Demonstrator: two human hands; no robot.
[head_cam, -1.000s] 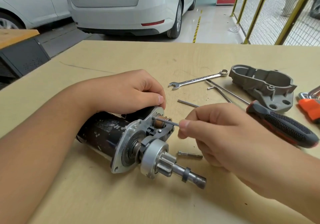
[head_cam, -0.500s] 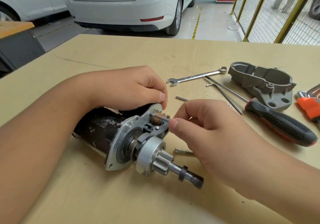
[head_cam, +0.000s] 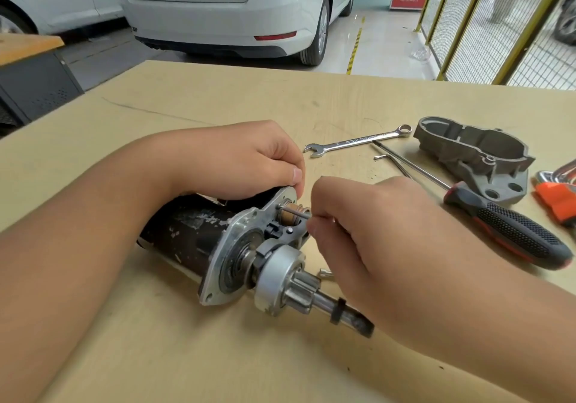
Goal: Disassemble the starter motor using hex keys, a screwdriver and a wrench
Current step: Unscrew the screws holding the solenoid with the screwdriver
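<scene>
The starter motor (head_cam: 187, 234) lies on its side on the wooden table (head_cam: 218, 103), black body to the left, silver flange, pinion gear and shaft (head_cam: 327, 303) pointing front right. My left hand (head_cam: 237, 159) grips the top of the motor at the flange. My right hand (head_cam: 358, 231) pinches a thin hex key (head_cam: 294, 212) whose tip sits in a fastener on the flange beside the copper-coloured plunger. Most of the key is hidden in my fingers.
To the right lie a combination wrench (head_cam: 358, 140), another hex key (head_cam: 392, 162), a black-and-red screwdriver (head_cam: 505, 228), the removed grey nose housing (head_cam: 477, 153) and an orange tool (head_cam: 558, 197). A loose bolt (head_cam: 325, 274) rests beside the pinion. White cars stand beyond the table.
My right hand has slid left along the hex key toward the flange, so less of the key shows. The left hand keeps its grip on the motor.
</scene>
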